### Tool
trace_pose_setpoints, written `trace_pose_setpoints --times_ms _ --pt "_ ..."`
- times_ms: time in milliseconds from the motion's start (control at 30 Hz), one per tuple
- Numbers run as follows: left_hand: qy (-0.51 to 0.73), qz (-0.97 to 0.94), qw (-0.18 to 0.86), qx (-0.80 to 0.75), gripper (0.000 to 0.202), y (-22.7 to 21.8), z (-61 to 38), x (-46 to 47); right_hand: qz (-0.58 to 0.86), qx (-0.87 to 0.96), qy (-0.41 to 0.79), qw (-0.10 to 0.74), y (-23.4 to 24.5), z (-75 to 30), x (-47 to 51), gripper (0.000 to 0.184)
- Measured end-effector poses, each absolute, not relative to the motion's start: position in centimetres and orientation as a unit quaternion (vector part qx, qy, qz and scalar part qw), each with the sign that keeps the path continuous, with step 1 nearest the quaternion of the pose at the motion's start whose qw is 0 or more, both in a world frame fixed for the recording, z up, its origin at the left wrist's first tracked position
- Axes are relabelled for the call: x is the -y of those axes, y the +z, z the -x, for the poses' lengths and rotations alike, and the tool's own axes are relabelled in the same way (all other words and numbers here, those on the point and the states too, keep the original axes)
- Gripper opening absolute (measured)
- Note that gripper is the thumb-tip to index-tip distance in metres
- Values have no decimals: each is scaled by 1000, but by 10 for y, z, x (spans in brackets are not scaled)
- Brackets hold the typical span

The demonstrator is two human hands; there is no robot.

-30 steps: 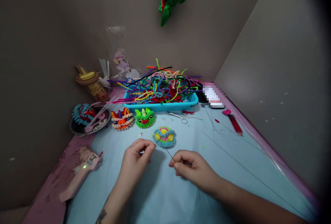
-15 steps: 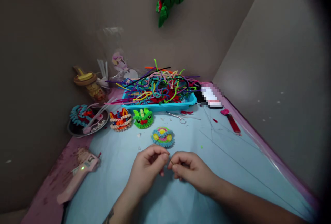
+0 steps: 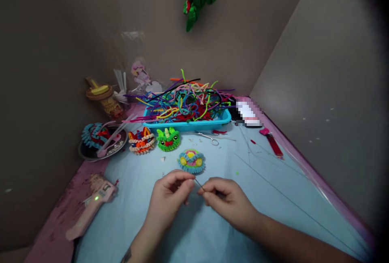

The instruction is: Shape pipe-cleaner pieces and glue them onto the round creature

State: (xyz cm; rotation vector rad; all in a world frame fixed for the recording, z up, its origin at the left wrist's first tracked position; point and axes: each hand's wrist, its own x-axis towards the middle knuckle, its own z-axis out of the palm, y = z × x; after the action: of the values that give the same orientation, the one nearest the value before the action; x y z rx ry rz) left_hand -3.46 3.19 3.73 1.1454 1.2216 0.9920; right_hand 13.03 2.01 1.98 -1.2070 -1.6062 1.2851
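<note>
Between my hands a short, thin dark wire is stretched at a slant. My left hand pinches its upper end between thumb and forefinger. The lower end is pinched in my right hand, whose other fingers are curled under. Just beyond my fingertips lies a blue, yellow and pink pipe-cleaner head. Behind it sit a green lion-like head with eyes and an orange and peach one.
A blue tray heaped with pipe cleaners stands at the back, scissors before it. At left are a pink glue gun and a metal bowl. A phone and a red strap lie right, with long thin wires.
My left hand has shifted slightly left, away from my right hand. More of the thin wire now shows between the fingertips.
</note>
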Motion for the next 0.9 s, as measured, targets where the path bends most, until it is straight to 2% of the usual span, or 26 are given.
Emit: trace_pose_setpoints --times_ms 100,233,900 --pt "423 -500 531 -537 14 38 36 -31 486 647 448 380 20 -131 -21 13" --pt "418 -532 507 -534 14 38 35 -30 489 649 445 377 20 -132 -21 13" --pt "404 -527 513 -545 17 40 37 -30 473 596 543 356 22 -132 -23 13"
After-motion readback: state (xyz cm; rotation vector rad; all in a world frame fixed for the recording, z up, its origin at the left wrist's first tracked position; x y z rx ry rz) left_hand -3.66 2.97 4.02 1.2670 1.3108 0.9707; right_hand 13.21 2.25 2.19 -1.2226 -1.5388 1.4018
